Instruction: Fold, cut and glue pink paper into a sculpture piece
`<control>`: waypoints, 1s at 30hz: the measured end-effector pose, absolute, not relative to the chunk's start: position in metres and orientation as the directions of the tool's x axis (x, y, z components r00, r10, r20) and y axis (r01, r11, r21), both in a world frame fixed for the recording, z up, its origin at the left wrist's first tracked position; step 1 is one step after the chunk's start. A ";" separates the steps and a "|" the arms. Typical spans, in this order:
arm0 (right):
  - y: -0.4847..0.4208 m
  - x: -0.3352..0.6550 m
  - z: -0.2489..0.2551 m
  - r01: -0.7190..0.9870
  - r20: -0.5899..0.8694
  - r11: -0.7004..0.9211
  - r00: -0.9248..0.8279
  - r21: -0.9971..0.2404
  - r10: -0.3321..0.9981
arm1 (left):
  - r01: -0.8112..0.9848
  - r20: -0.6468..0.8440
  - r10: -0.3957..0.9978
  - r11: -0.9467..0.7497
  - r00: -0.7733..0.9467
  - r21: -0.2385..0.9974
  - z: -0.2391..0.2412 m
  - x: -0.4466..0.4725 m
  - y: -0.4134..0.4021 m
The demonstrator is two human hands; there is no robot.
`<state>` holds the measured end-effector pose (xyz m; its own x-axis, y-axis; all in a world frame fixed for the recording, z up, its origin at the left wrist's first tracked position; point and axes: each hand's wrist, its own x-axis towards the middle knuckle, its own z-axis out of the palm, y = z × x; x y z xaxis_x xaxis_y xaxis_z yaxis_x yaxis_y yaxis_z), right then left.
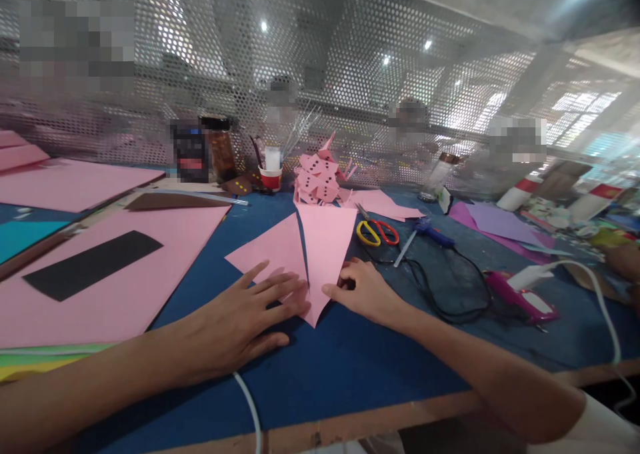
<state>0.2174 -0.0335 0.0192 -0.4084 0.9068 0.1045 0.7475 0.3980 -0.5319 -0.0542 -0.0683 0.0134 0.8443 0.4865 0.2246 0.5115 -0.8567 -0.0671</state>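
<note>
A folded pink paper (320, 247) lies on the blue table (350, 367), with a crease running down to a point near me. My left hand (240, 317) lies flat on its left flap, fingers spread out. My right hand (363, 287) presses on the paper's right edge near the crease, its fingers curled and its index finger pointing left along the paper.
Large pink sheets (110, 274) with a black strip (93, 264) lie at left. Behind the paper stands a pink paper model (320, 177), a red cup (271, 174), jars and yellow-red scissors (377, 232). A pink glue gun (520, 297) and black cable (440, 287) lie at right.
</note>
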 end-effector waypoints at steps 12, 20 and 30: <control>-0.034 0.217 0.019 0.742 0.094 0.380 -0.397 -0.552 0.913 | 0.506 0.201 0.485 -0.860 0.851 -0.069 0.009 -0.056 -0.066; -0.034 0.219 0.021 0.720 0.088 0.389 -0.418 -0.575 0.904 | 0.487 0.234 0.465 -0.872 0.854 -0.045 0.012 -0.055 -0.067; -0.035 0.218 0.018 0.718 0.089 0.393 -0.422 -0.575 0.902 | 0.488 0.217 0.476 -0.873 0.852 -0.002 0.014 -0.053 -0.071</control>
<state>0.2185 -0.0352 0.0180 -0.4224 0.9020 0.0894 0.7179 0.3931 -0.5745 -0.0533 -0.0714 0.0140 0.8521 0.4763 0.2169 0.4883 -0.8727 -0.0021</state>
